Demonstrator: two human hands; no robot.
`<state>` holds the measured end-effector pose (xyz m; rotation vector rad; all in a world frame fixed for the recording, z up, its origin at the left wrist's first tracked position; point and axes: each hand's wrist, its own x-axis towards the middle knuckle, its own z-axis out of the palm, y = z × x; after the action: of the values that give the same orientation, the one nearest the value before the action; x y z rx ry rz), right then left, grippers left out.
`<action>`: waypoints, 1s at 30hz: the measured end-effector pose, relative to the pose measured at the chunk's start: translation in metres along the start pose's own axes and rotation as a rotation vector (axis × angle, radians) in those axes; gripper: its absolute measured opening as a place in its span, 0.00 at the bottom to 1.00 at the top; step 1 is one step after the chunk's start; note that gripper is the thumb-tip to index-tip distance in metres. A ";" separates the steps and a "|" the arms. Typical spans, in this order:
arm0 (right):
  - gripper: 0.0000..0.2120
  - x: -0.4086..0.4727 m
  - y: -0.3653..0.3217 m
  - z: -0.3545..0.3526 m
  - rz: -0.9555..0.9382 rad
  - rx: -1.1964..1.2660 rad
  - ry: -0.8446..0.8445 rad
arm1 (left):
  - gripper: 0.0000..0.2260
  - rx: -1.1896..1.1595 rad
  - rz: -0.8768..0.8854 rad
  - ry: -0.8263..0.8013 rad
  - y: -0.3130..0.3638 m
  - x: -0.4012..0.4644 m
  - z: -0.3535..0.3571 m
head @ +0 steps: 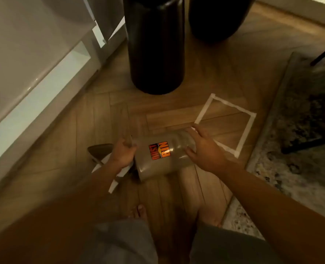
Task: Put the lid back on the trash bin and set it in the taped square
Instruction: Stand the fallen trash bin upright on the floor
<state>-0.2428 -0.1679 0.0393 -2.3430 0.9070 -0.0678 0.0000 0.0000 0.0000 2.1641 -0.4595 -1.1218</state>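
Brown plastic, the bin [158,159] lies on its side on the wood floor [100,115], its orange "DUST BIN" label [159,150] facing up. It sits just left of the taped square [253,119], whose near-left part is hidden behind the right hand. The left hand [122,154] grips the bin's left end, fingers curled over the rim. The right hand [205,147] rests against the bin's right end with fingers spread and loose. The lid [100,151] lies on the floor just left of the bin, partly hidden by the left hand. Two tall black cylinders [156,44] stand farther off. A rug [300,130] borders the right side.
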 end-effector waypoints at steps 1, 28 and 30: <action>0.30 0.005 0.002 0.008 -0.013 -0.014 -0.023 | 0.05 -0.085 -0.020 0.009 -0.002 0.005 0.003; 0.22 0.047 -0.017 -0.037 0.262 0.383 0.091 | 0.12 0.080 0.314 -0.204 0.075 -0.013 0.045; 0.22 0.047 -0.014 -0.040 0.287 0.406 0.103 | 0.12 0.098 0.337 -0.246 0.080 -0.018 0.051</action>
<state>-0.2089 -0.2103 0.0723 -1.8333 1.1521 -0.2335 -0.0532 -0.0678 0.0436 1.9399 -0.9676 -1.1944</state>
